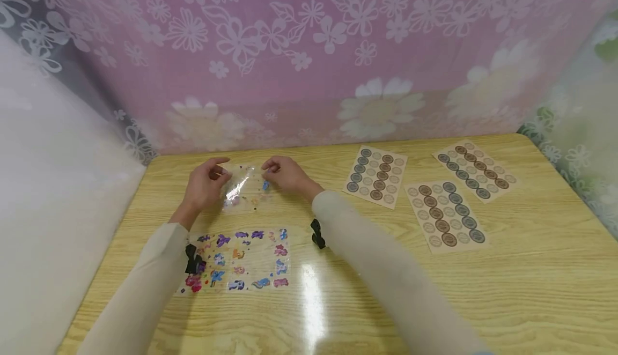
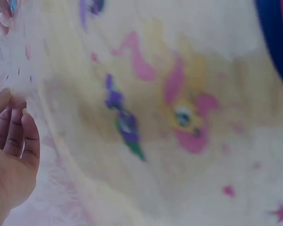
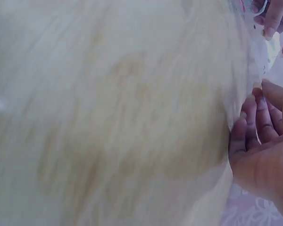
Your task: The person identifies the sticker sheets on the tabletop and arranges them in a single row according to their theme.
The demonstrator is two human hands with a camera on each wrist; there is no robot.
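A: What is in the hands?
B: A clear plastic sticker sheet (image 1: 241,186), glossy and see-through, with small coloured figures on it. It spans the gap between the hands, towards the far edge of the wood-grain table (image 1: 362,280).

A: How does the left hand (image 1: 205,184) grip it?
B: Thumb and fingertips pinch its left edge; the other fingers curl in below.

A: And the right hand (image 1: 287,174)?
B: It pinches the opposite edge, fingers bent. Both forearms reach forward in cream sleeves (image 1: 376,264). I can't tell whether the sheet's near edge touches the tabletop.

A: What lies nearer the person?
B: Transparent film with cartoon pony stickers (image 1: 260,283), flat on the table, partly hidden by the left sleeve.

A: And to the right?
B: Three tan sheets (image 1: 374,177) bearing rows of round stickers, some pale, others brown or grey-blue.
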